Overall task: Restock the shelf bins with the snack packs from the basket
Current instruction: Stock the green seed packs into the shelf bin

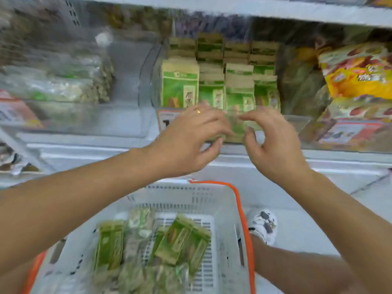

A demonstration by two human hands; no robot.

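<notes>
This is a shop, a grocery or convenience store aisle. A white metal shelf (254, 9) runs overhead, and below it clear plastic bins (127, 115) hold goods in rows: green snack packs (180, 81) standing upright one behind another in the middle bin, bags of nuts or beans (70, 81) to the left, and red-and-yellow packets (358, 71) to the right. Printed price labels (167, 122) sit on the bin fronts. A white plastic shopping basket (222, 200) with orange handles (241, 213) stands on the pale tiled floor (307, 219) and holds more of the same green packs (174, 242).
</notes>
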